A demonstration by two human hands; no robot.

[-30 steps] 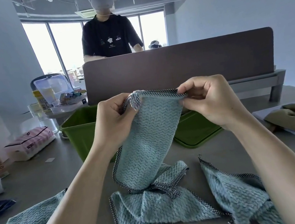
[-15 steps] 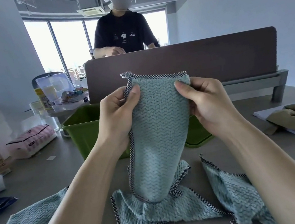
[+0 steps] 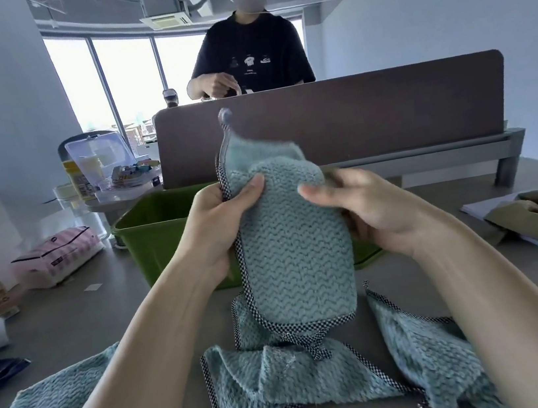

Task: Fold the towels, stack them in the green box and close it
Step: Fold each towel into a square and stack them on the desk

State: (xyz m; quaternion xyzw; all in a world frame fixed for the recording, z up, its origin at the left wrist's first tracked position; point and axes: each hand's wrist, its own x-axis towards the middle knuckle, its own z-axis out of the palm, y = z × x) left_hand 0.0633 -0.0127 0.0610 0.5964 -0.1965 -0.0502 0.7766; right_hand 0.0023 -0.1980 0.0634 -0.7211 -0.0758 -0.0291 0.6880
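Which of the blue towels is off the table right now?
The folded towel held upright between the left hand and right hand, in front of the green box. The other towels lie crumpled on the table.

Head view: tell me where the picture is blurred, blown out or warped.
Head view: motion blur smears the top edge of the held towel and the right hand; the left hand is sharper. The windows are blown out to white. Wide-angle distortion curves the divider panel and stretches the forearms at the lower corners.
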